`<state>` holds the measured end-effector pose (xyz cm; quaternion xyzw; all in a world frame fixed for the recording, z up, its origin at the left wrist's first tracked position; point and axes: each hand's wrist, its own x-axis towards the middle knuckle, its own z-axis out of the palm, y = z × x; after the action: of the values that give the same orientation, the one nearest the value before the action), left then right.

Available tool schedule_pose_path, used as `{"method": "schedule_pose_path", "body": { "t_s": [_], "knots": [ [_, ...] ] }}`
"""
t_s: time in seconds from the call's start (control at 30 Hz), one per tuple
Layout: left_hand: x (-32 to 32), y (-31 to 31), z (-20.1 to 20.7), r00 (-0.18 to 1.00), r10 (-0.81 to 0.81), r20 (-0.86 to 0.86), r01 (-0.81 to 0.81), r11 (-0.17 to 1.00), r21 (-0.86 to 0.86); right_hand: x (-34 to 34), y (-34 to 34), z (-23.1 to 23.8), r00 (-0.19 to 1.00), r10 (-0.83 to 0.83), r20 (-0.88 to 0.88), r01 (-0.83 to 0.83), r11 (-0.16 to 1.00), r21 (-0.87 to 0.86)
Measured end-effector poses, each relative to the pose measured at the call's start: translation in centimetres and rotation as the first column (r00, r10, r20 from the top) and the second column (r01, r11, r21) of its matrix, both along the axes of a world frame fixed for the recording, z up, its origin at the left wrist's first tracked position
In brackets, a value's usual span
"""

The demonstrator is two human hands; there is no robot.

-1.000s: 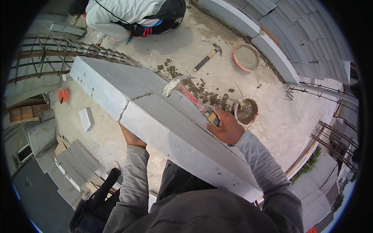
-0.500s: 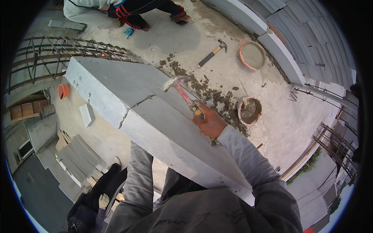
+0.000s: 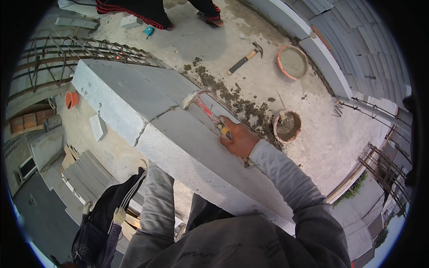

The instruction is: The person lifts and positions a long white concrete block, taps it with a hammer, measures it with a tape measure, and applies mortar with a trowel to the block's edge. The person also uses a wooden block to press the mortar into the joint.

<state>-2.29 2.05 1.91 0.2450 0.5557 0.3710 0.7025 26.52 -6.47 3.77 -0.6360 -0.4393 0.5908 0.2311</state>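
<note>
My right hand [image 3: 240, 140] is wrapped round a claw hammer [image 3: 206, 110] with a red shaft and a yellow-and-dark grip. The hammer's mortar-smeared head lies at the top face of a grey block wall [image 3: 183, 138], close to an open joint between two blocks. A small curved metal end [image 3: 248, 163] shows below my right wrist; whether it belongs to the hammer or to another tool, I cannot tell. My left forearm [image 3: 160, 192], in a grey sleeve, runs up to the near side of the wall. The wall hides my left hand.
Beyond the wall lie mortar crumbs [image 3: 232, 96], a second hammer [image 3: 246, 58], a bucket of grey mix [image 3: 292, 62] and a mortar bucket [image 3: 287, 127]. Rebar [image 3: 53, 60] crosses the far left. One person's legs [image 3: 152, 13] stand behind; another person [image 3: 107, 219] is at lower left.
The hammer head has shifted slightly left and down over the block joint. The person at lower left has moved, and both gloved hands show. The person at the back has shifted, uncovering a block.
</note>
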Motion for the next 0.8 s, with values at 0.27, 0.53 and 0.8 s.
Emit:
{"method": "schedule_pose_path", "body": {
  "t_s": [0.27, 0.53, 0.8],
  "knots": [
    [-0.5, 0.2, 0.6, 1.000, 0.008, -0.006, -0.008, 1.000, -0.012, 1.5, 1.3, 2.3, 0.994, -0.038, -0.107, 0.001, 0.945, -0.327],
    [-0.4, -0.5, 0.8, 1.000, 0.026, -0.014, -0.026, 0.999, -0.031, 1.4, 1.3, 1.7, 0.989, 0.149, -0.005, -0.149, 0.988, -0.037],
    [0.9, -5.5, 0.2, 0.978, 0.198, -0.063, -0.206, 0.965, -0.162, 5.4, -3.8, 4.7, 0.988, -0.146, -0.051, 0.134, 0.971, -0.196]
  ]
}}
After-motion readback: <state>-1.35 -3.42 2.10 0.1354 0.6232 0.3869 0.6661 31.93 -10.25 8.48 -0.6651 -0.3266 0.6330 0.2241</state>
